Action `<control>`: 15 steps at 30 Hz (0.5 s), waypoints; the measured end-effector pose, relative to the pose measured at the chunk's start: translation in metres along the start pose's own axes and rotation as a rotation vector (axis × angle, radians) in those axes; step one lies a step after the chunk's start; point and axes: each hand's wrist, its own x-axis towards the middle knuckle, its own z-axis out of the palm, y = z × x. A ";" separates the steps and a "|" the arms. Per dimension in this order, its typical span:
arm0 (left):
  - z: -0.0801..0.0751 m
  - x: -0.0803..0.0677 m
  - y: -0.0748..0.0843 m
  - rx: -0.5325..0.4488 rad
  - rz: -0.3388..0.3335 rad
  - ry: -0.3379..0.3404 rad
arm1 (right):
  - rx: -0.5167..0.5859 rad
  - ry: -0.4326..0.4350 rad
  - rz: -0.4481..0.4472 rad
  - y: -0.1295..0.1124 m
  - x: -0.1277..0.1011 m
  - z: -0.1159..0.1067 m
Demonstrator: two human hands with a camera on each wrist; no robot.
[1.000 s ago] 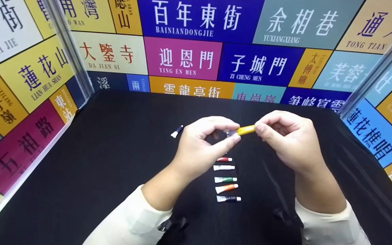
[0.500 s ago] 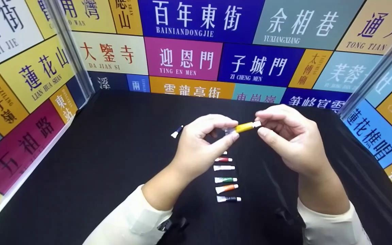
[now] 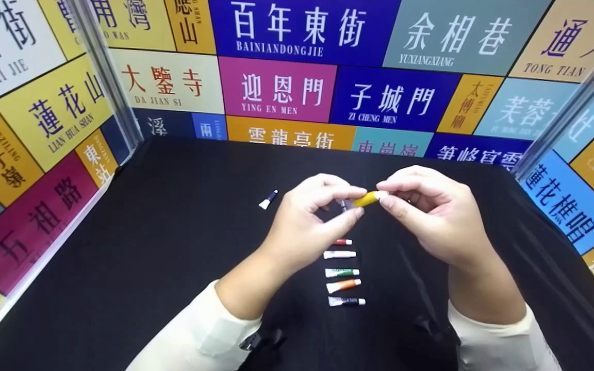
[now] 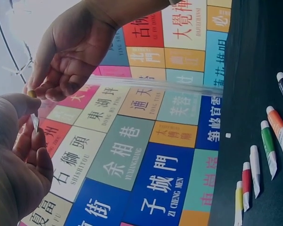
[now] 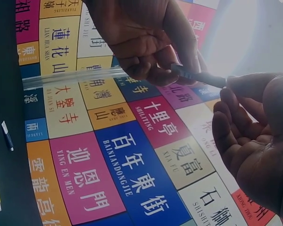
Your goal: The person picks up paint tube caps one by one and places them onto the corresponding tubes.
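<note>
In the head view, my left hand (image 3: pixel 304 221) pinches a small yellow paint tube (image 3: pixel 365 200) between thumb and fingers, raised over the table. My right hand (image 3: pixel 439 221) has thumb and forefinger at the tube's white cap (image 3: pixel 381 195), pinching it. Seen from the right wrist, the tube (image 5: pixel 203 77) spans the gap between both hands and looks dark against the light. Its flat clear tail (image 4: pixel 35 123) shows below my left thumb in the left wrist view.
On the black tablecloth (image 3: pixel 173 247) lies a column of paint tubes: red (image 3: pixel 343 242), white (image 3: pixel 339 254), green (image 3: pixel 343 272), orange (image 3: pixel 344 285) and black (image 3: pixel 347 301). Another yellow tube (image 4: pixel 239 202) and a small white piece (image 4: pixel 228 135) lie there too. A dark blue tube (image 3: pixel 268 199) sits apart, left.
Half a second ago my right fingers were parted around the white cap; now they have closed on it. The tube has tilted a little, its capped end lower.
</note>
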 end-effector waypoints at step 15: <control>0.002 -0.001 -0.001 0.069 0.119 0.016 | -0.014 0.018 0.069 0.002 0.000 0.001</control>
